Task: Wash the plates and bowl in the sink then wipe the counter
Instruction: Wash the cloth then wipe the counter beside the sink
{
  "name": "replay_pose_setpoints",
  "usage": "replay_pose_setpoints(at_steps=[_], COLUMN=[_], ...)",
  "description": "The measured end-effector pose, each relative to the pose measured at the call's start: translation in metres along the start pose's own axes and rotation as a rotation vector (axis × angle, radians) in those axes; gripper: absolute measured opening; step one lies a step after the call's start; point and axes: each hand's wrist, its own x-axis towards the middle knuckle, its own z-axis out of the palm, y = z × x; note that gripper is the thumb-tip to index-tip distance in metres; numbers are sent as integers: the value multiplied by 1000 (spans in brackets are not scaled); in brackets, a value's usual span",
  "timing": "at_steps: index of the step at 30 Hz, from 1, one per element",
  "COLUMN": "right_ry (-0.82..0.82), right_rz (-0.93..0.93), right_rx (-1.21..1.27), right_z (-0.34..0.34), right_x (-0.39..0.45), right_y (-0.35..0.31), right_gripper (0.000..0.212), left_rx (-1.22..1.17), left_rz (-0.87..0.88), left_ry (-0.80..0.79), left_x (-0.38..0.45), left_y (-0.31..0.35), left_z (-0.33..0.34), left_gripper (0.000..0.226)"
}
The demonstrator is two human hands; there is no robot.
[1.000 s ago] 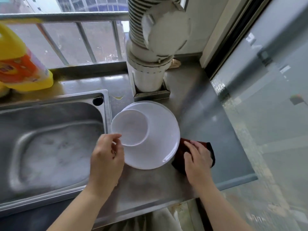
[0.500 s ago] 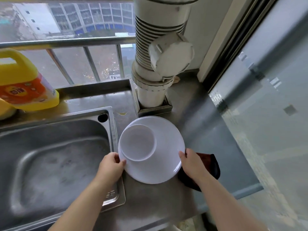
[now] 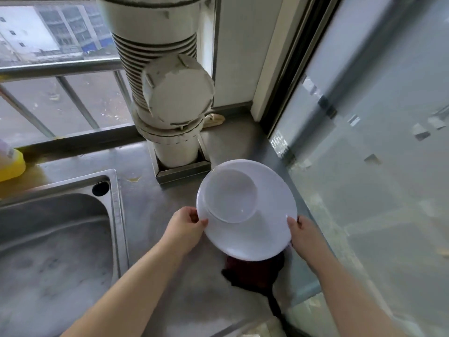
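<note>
Now, your hands: both grip one white plate (image 3: 255,234) by its rim.
Left hand (image 3: 183,227): fingers curled on the plate's left edge.
Right hand (image 3: 305,235): fingers curled on its right edge.
Bowl (image 3: 230,195): sits on the plate, toward its far-left side.
Plate's place: over the counter (image 3: 155,215), near its right edge, right of the sink (image 3: 58,239).
Dark cloth (image 3: 252,273): on the counter, partly under the plate's near edge.
</note>
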Motion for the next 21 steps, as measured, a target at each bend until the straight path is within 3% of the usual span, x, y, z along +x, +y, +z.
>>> replay_pose_setpoints(at_steps=[7,12,16,18,21], right_ry=[87,118,277,345,157], right_rz=[21,17,-42,-200,-623], right_rx=[-9,58,141,120,-91], right_z=[-22,-18,-22,-12,35], right_x=[45,55,36,6,-56], right_y=[16,24,14,12,23], right_gripper=[30,35,19,4,13], left_rx=[277,312,321,339,327], left_rz=[31,36,121,156,228], left_ry=[-38,-15,41,96,180], left_x=[40,47,38,28,6], left_y=[50,45,38,28,4], left_z=[48,55,45,35,10], left_gripper=[18,15,24,28,24])
